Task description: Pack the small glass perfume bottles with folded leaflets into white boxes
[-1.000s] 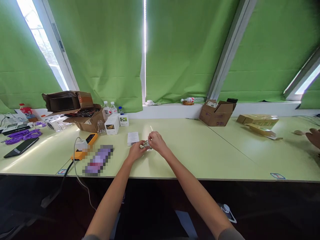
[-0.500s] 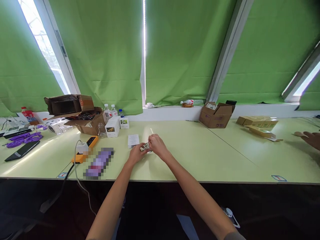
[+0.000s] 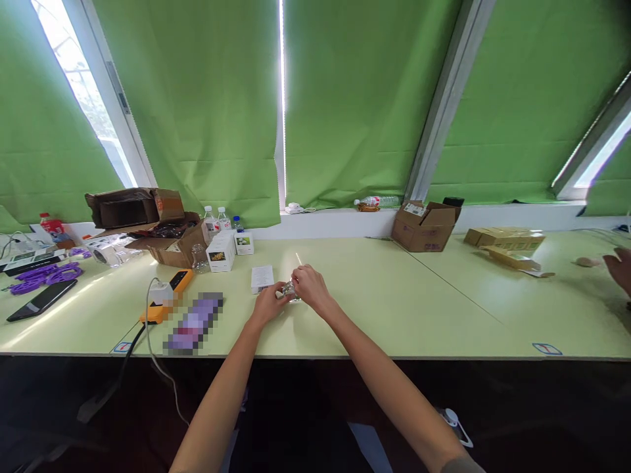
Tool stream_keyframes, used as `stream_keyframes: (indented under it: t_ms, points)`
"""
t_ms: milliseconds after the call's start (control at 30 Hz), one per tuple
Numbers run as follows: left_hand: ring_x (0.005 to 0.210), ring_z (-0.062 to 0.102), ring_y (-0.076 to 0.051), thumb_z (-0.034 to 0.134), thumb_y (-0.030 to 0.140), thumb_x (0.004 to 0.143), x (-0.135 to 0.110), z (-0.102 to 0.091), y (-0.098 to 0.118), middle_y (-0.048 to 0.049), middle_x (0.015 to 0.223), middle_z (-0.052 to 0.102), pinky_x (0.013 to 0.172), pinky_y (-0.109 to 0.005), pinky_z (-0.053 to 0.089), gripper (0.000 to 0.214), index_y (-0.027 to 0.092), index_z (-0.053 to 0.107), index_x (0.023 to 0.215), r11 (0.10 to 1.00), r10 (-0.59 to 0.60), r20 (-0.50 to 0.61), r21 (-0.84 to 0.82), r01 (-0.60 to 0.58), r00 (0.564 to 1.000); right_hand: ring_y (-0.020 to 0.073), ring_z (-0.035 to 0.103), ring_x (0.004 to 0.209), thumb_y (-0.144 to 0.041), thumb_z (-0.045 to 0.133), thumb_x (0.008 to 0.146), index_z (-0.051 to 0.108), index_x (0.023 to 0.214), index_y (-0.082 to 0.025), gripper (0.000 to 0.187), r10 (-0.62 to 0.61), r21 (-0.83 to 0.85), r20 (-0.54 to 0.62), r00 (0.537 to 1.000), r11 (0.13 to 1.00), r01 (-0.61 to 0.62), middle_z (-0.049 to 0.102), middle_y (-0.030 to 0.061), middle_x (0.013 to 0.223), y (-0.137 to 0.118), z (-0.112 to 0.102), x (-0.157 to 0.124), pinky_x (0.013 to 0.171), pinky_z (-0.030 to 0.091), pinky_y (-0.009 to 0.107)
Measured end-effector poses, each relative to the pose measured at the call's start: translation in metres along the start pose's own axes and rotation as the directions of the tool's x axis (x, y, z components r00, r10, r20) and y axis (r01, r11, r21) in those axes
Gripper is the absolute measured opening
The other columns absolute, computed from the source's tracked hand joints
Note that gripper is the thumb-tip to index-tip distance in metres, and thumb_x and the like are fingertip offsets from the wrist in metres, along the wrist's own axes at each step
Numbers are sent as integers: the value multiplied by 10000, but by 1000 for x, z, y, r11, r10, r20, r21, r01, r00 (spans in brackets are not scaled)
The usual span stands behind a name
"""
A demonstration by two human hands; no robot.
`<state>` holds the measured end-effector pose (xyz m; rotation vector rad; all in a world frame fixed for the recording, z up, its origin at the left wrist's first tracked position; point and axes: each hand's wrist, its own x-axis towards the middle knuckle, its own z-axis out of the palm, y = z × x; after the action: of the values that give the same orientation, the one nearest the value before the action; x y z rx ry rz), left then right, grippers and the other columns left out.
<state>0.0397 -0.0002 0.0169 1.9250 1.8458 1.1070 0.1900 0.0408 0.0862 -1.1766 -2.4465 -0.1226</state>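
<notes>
On the pale table in the head view, a small shiny clear thing [image 3: 290, 290] sits between my two hands, its kind too small to tell. My left hand [image 3: 269, 303] has its fingers curled around the near left side of it. From the upper right my right hand [image 3: 309, 286] closes on its top, the fingers bent and partly hiding it. A small white box [image 3: 262, 279] with a barcode lies just beyond my left hand, apart from it.
Behind stand white boxes [image 3: 221, 253], a clear empty bottle [image 3: 200, 258] and an open carton [image 3: 170, 246]. Left of my arms lie an orange power strip [image 3: 182, 281] and a blurred-out purple item [image 3: 196, 323]. Rightward are a carton [image 3: 424, 227], yellow packaging [image 3: 507, 240] and another person's hand [image 3: 620, 269].
My hands keep almost the same place around the shiny thing. The view has shifted slightly. At far right, the other person's hand has lifted off a flat, brownish round thing.
</notes>
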Motion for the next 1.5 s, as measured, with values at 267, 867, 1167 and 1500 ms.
stream_keyframes:
  t_ms: [267, 867, 1167, 1500]
  points:
    - [640, 561, -142, 570, 538, 800, 1, 0, 0, -27, 969, 693, 583, -255, 332, 435, 250, 659, 1114, 999, 4, -2, -36, -4, 1000, 204, 540, 953, -109, 439, 900, 657, 896, -150, 222, -5, -7, 16, 1000, 1000, 5, 655, 107, 948, -4, -2, 1, 742, 394, 268]
    - [642, 563, -142, 592, 529, 783, 1, -1, -3, -30, 974, 685, 585, -254, 337, 441, 254, 658, 1121, 999, -7, -13, -48, 6, 1000, 195, 576, 924, -213, 477, 894, 646, 865, -194, 173, 54, 36, 13, 998, 998, -55, 694, 65, 933, 2, -3, 2, 620, 311, 276]
    - [675, 575, -143, 563, 537, 807, -1, -3, 1, -12, 1010, 689, 599, -252, 345, 417, 281, 643, 1126, 1000, -17, 1, -7, 17, 1000, 188, 575, 955, -215, 458, 913, 652, 913, -205, 194, 60, 27, 1, 998, 998, -60, 699, 50, 957, 1, -5, -2, 652, 348, 268]
    - [662, 568, -145, 571, 519, 799, -3, -5, 5, -17, 982, 686, 599, -256, 354, 404, 272, 658, 1105, 1000, -14, -10, -25, 14, 1000, 186, 585, 992, -314, 432, 951, 649, 1012, -215, 245, 89, 126, -89, 992, 989, -77, 687, 60, 1047, 3, -7, -7, 753, 387, 260]
